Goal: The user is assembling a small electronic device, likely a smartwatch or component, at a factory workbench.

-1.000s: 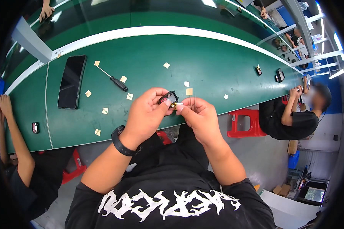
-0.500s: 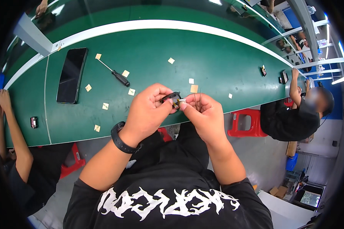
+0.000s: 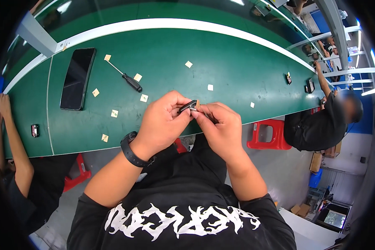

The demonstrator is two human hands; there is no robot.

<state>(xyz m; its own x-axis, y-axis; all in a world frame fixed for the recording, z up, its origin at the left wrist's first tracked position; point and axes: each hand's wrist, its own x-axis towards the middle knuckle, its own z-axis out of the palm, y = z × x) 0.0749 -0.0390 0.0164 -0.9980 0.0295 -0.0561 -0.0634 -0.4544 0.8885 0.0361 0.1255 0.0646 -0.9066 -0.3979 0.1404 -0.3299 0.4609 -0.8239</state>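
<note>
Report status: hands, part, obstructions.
Left hand and right hand both pinch small black part above green table edge. Screwdriver lies apart.

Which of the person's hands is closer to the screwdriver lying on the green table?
Left. The left hand is just below-right of the screwdriver; the right hand lies farther right, beyond the left hand. Neither touches it.

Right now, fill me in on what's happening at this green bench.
A person holds a small black part between both hands, left hand and right hand, just over the near edge of the green table. A screwdriver, a phone and small tan squares lie on it. Another person works to the right.
</note>
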